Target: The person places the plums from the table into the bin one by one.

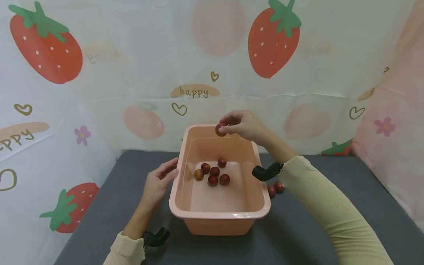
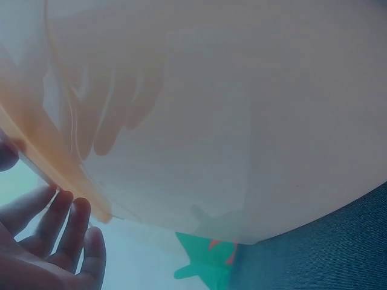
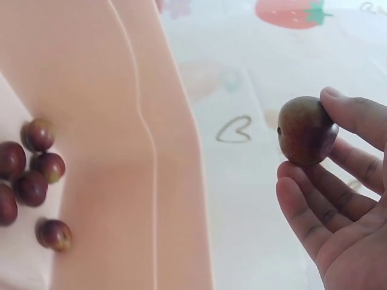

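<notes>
My right hand [image 1: 246, 126] pinches a dark red plum [image 3: 307, 130] between thumb and fingertips, above the far right part of the pink plastic basin [image 1: 220, 215]. Part of the fruit is covered by the fingers in the head view. Several reddish plums [image 1: 213, 180] lie loosely grouped on the basin floor. At the basin's left side, my left hand [image 1: 157, 184] touches the rim with its fingertips, the fingers fairly straight. The left wrist view shows those fingertips [image 2: 78, 208] right at the rim's edge, and the basin's outer wall fills most of it.
Two more plums [image 1: 275, 188] rest on the dark grey table [image 1: 139, 162] just right of the basin, partly behind the right wrist's black camera mount [image 1: 266, 172]. A white cloth with strawberry prints [image 1: 198, 48] hangs behind the table.
</notes>
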Demonstrator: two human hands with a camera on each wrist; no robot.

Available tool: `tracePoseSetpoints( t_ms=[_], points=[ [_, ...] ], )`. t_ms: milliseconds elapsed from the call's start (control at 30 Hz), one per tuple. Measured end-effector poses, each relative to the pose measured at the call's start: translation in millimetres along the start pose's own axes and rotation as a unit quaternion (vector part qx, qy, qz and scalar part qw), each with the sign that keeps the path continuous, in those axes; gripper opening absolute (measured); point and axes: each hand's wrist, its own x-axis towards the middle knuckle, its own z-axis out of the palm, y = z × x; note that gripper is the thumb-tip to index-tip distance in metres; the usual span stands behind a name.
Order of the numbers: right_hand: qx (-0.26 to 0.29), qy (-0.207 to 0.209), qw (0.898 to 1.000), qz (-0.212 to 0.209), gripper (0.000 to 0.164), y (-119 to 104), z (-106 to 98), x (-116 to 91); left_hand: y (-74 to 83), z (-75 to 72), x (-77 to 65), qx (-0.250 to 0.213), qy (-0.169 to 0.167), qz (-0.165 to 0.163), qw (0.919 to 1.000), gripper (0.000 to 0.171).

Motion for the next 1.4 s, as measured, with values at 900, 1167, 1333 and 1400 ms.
tracePoseSetpoints(
  t_ms=[900, 1167, 1333, 1400],
  points=[
    [-0.035, -0.094, 0.995, 0.025, 0.019, 8.9, 68.3, 27.1, 0.4, 0.2, -1.5, -0.003, -0.001, 0.0, 1.0, 0.043],
    [-0.052, -0.108, 0.993, 0.01, 0.016, 6.2, 81.2, 27.6, 2.9, 0.7, -2.7, -0.006, -0.003, -0.005, 1.0, 0.042],
    [-0.054, -0.116, 0.992, 0.011, 0.018, 8.5, 84.8, 28.6, 3.6, 0.7, -2.4, -0.005, -0.002, -0.01, 0.9999, 0.042],
    [-0.055, -0.118, 0.991, 0.015, 0.018, 9.5, 85.5, 29.3, 3.5, 0.5, -2.0, -0.007, 0.001, -0.012, 0.9999, 0.042]
  ],
)
